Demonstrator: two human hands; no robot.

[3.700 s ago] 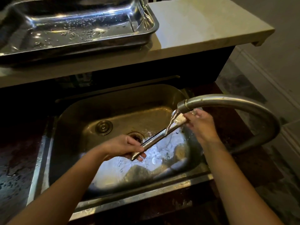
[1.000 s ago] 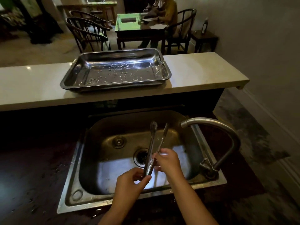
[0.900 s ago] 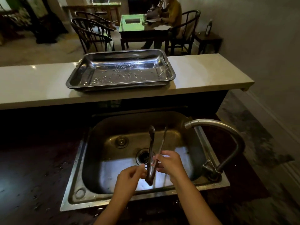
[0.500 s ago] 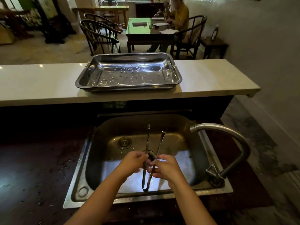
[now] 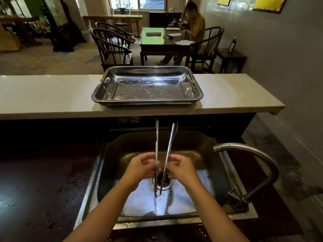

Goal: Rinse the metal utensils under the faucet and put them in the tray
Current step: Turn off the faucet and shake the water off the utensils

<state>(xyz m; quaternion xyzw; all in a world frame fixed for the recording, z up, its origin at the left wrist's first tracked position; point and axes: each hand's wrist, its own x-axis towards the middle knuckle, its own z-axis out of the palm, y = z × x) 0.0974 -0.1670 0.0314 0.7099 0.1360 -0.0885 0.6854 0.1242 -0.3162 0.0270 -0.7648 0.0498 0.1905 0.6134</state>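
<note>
Metal tongs (image 5: 170, 140) stand nearly upright over the steel sink (image 5: 190, 142), hinge end down near the drain, both arms spread and pointing up toward the counter. My left hand (image 5: 141, 169) grips the left arm and my right hand (image 5: 181, 169) grips the right arm, low on the tongs. The faucet (image 5: 251, 152) curves in from the right; its spout is apart from the tongs and I see no water running from it. The steel tray (image 5: 147, 101) sits on the pale counter behind the sink, holding only water drops.
A dark wet worktop (image 5: 43, 180) lies left of the sink. The pale counter (image 5: 43, 95) runs across the view. Beyond it are chairs and a table, where a person (image 5: 194, 30) sits. A wall is on the right.
The tongs left the faucet stream and came upright between both hands. They have risen, their tips now near the counter edge. The view lifted toward the tray.
</note>
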